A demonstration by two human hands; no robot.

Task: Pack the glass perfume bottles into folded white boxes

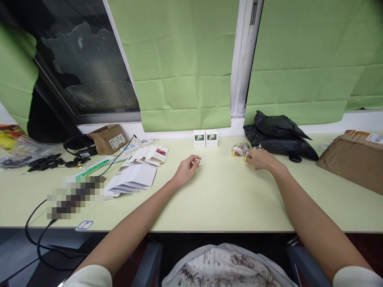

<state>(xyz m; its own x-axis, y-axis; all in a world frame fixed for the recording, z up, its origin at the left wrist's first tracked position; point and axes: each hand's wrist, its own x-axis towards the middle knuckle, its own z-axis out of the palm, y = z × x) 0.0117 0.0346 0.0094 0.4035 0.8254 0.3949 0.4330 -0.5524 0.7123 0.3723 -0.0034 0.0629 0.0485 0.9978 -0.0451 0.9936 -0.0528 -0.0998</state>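
My right hand [259,158] reaches to a group of small clear glass bottles [239,149] with gold caps, at the right of the table's middle. Its fingers close around one bottle with a gold cap [245,159]; most of that bottle is hidden by the hand. More gold caps show behind the fingers. My left hand [187,170] rests over the middle of the table, fingers loosely bent and apart, with nothing in it. Beyond it, two small white boxes [199,138] with a flower picture stand side by side against the wall.
Flattened white cartons [133,177] lie in piles left of my left hand. Black plastic bags [278,137] and a brown cardboard box [354,157] are at right. An open small carton [108,139], cables and a blurred-out device [76,197] occupy the left side.
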